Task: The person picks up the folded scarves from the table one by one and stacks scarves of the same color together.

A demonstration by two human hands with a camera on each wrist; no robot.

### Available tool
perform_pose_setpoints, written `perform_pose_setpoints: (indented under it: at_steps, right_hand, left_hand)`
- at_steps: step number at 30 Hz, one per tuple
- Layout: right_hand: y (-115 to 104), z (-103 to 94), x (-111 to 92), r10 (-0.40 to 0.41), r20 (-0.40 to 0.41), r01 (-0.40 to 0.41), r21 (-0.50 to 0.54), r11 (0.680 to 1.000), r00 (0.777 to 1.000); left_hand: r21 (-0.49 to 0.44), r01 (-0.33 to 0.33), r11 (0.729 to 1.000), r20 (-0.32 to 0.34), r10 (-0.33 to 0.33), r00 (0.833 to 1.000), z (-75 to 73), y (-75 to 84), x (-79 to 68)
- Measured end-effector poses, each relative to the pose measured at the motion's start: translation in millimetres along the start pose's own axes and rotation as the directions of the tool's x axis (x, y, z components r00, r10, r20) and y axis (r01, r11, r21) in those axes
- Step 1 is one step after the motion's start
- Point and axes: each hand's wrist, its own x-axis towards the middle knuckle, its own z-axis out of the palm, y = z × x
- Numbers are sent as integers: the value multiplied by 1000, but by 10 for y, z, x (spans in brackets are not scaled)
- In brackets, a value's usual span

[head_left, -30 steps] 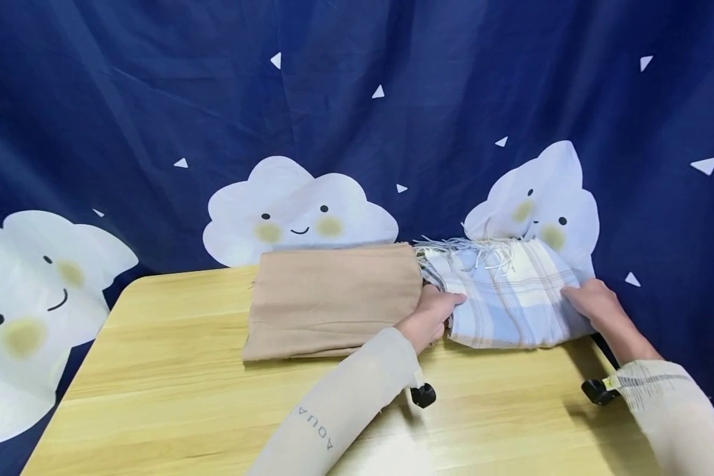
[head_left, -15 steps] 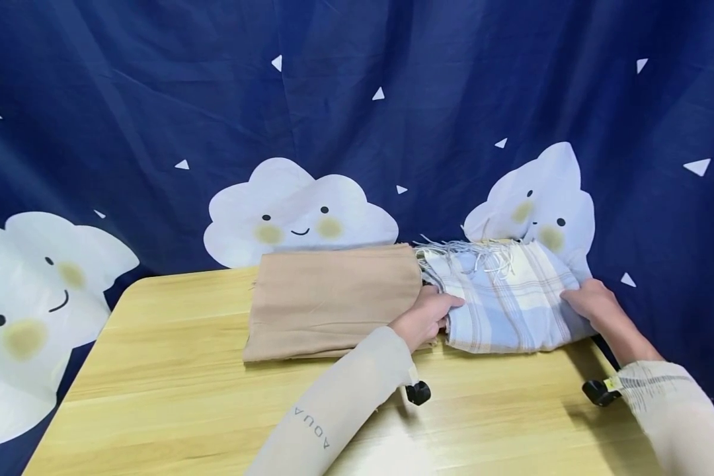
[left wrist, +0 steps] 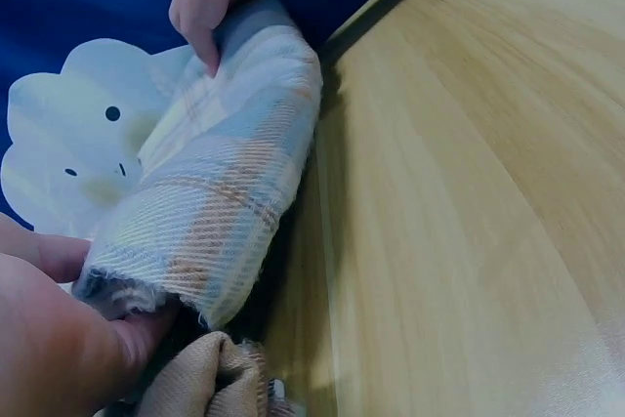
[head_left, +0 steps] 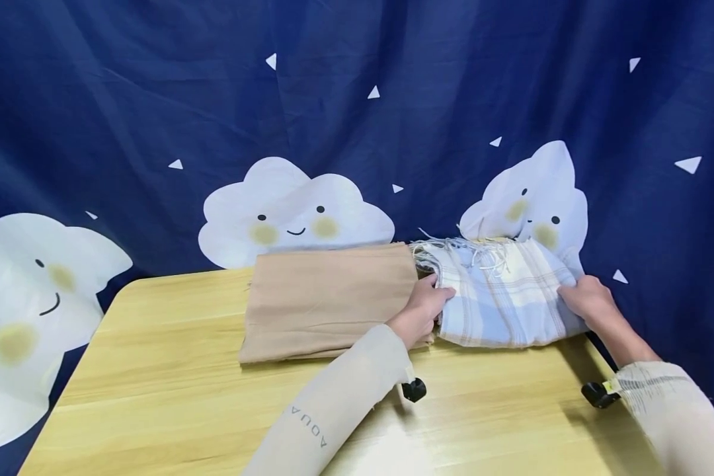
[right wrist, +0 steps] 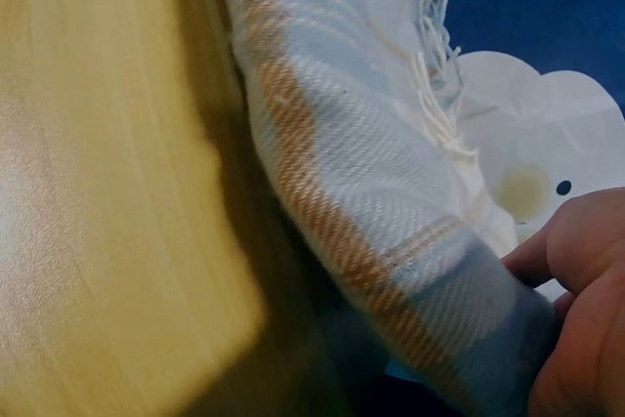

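Observation:
A folded plaid scarf [head_left: 506, 297] in light blue, white and tan, fringed along its far side, is stretched between both hands at the right of the table. My left hand [head_left: 421, 309] pinches its left edge, thumb on top and fingers beneath, as the left wrist view shows. At the opposite edge my right hand [head_left: 592, 304] grips the scarf [right wrist: 391, 202] between thumb and fingers. A shadow lies under the scarf's near edge. Beside it on the left, a folded tan cloth [head_left: 333, 297] lies flat, its right end close under my left hand.
The light wooden table [head_left: 155, 396] runs toward the front. Behind it hangs a dark blue curtain [head_left: 333, 99] with smiling white clouds, close to the table's back edge. Black wrist devices [head_left: 414, 390] hang below both sleeves.
The scarf's left edge and my left hand have shifted slightly left and up. My right hand keeps its grip, almost in place. The tan cloth lies as before.

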Motion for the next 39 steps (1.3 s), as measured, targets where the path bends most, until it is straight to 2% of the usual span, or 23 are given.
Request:
perform_pose_setpoints:
  at_steps: [7,15,26,39]
  right_hand:
    - [-23,4,-26,-23,-68,24,16,1000,997]
    - [-51,15,-45,-36,-136,42,40,998,990]
    - [-131,-30,-91,-16,-150,26,65,998,989]
    - [-228,-23,-101,-63,-175,80,89,993,983]
  left_hand:
    - [61,-37,997,-1,38,999,-27,23,46]
    - [82,-61,995,3,61,998,-76,32,65]
    - [104,-125,987,41,122,992,-196,93,42]
    - [99,-154,983,54,150,987,-334,143,27]
